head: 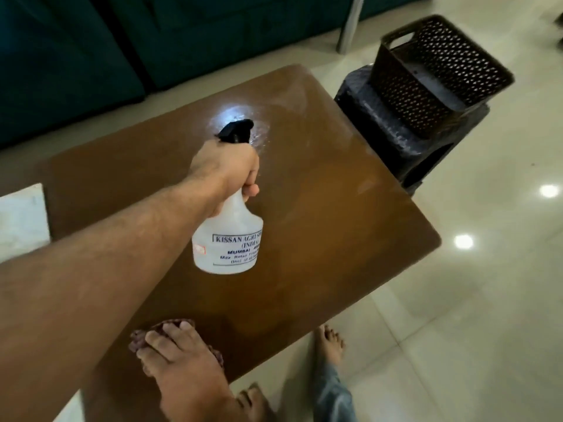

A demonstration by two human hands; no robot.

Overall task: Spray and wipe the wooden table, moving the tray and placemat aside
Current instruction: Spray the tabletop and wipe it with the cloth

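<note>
- Your right hand (pixel 179 357) lies nearest the lens, at about 6 o'clock, fingers spread flat and pressing a dark maroon cloth (pixel 143 336) onto the near edge of the wooden table (pixel 320 208).
- Only the cloth's edges show around your fingers, so its full shape cannot be told.
- Your left hand (pixel 228 166) reaches out from 9 o'clock toward the centre, fingers curled tight around the neck of a translucent white spray bottle (pixel 228 236).
- That bottle hangs above the tabletop, tilted, with its black nozzle (pixel 236 130) pointing toward 12 o'clock and its printed label facing you.
- Just past the nozzle, a wet, shiny patch (pixel 240 117) glints on the brown surface.
- At 9 o'clock, a pale flat sheet (pixel 21 217) sits at the table's left edge; whether it is the placemat cannot be told.
- At 1 o'clock, just beside the table's far right corner, a dark plastic stool (pixel 396 132) carries a brown perforated basket (pixel 441 77), tilted.
- Your bare feet (pixel 330 342) stand on the glossy tiled floor (pixel 457 300) at 5 o'clock.
- A dark teal sofa (pixel 91 56) runs along 11 to 12 o'clock.
</note>
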